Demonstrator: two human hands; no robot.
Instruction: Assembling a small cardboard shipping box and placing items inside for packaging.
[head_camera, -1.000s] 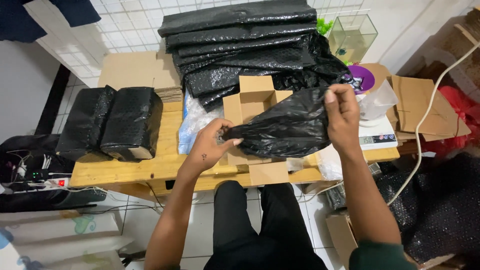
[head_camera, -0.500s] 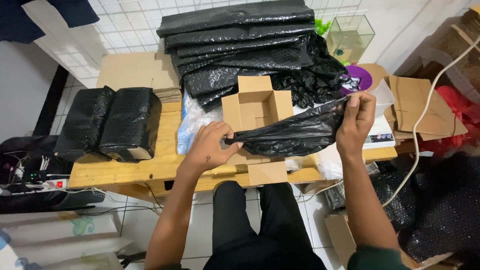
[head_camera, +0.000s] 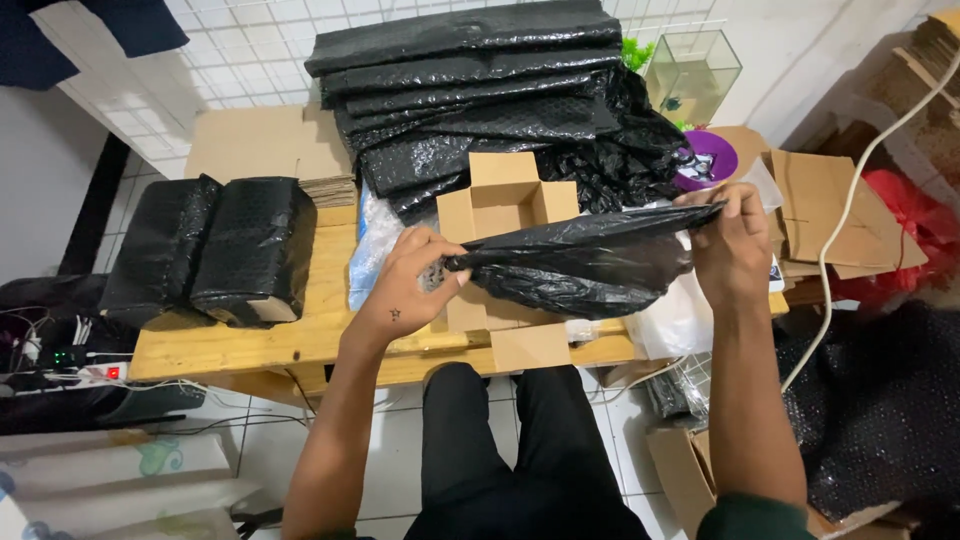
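A black plastic-wrapped bundle (head_camera: 590, 262) is stretched sideways between both hands, just above the wooden table (head_camera: 300, 340). My left hand (head_camera: 412, 282) pinches its left end. My right hand (head_camera: 735, 245) grips its right end, slightly higher. Behind the bundle, an open small cardboard box (head_camera: 505, 205) sits on the table with its flaps spread. One flap (head_camera: 530, 347) hangs over the table's front edge.
A tall stack of black wrapped packages (head_camera: 470, 70) fills the back of the table. Two black wrapped blocks (head_camera: 210, 250) lie at the left. Flat cardboard pieces (head_camera: 830, 205), a purple bowl (head_camera: 710, 160) and a glass tank (head_camera: 692, 75) are at the right. A white cable (head_camera: 850, 210) hangs there.
The black bundle has been lowered and pulled out longer and flatter between the hands. My right hand moved right and slightly down; the open box behind is now more exposed.
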